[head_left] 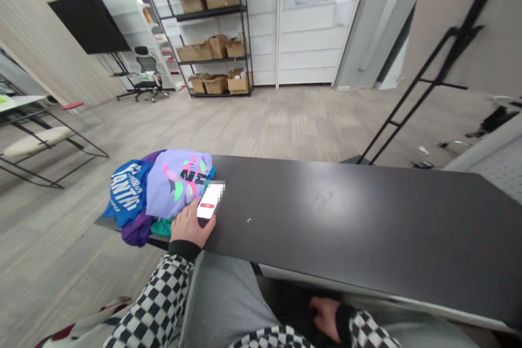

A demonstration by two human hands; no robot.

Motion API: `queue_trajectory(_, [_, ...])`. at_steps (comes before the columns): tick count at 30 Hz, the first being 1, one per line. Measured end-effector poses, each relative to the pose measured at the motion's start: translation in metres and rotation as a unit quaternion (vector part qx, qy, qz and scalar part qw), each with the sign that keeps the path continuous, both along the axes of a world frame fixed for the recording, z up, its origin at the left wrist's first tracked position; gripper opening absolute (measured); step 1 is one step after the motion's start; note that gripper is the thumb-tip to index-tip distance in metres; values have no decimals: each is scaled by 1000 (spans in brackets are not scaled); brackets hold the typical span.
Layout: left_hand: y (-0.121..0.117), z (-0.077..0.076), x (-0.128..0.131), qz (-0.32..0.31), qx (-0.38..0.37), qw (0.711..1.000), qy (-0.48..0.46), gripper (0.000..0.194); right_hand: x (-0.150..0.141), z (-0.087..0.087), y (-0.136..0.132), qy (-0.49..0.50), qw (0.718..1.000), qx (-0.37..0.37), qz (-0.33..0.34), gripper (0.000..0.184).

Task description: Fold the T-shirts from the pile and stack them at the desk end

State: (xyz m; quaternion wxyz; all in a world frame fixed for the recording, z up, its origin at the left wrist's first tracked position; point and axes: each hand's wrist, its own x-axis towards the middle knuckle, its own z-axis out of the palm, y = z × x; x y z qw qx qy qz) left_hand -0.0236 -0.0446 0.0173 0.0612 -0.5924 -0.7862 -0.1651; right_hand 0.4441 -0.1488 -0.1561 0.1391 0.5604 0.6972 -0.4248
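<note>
My left hand [191, 227] grips a white phone [207, 202] showing a red mark on its bright screen, with the top of the phone blurred out. The hand rests at the near edge of a dark grey table [326, 217], against a heap of folded clothes. That heap holds a blue garment with white lettering [126, 194], a lilac printed garment [179, 182], a purple cloth [136, 231] and a teal cloth [163, 227]. Below the table edge, my right hand [324, 315] lies in shadow over my grey-clothed lap, with nothing visible in it.
Beyond the table, carpet stretches to a black metal shelf [212, 27] stacked with cardboard boxes. An office chair [144, 73] and a dark wall screen [87, 22] stand to its left. A cushioned bench [35, 141] sits at left, and a black metal frame [428, 92] rises at right.
</note>
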Motion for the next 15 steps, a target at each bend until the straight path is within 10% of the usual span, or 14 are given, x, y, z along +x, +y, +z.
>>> queue_trajectory(9, [36,66,-47,-28,102,994,-16,55,-51,37,-56,62,992,105,-16,41])
queue_trajectory(15, [82,126,-76,-6,-11,1000,0,34,-52,44,-57,45,994,95,-27,41])
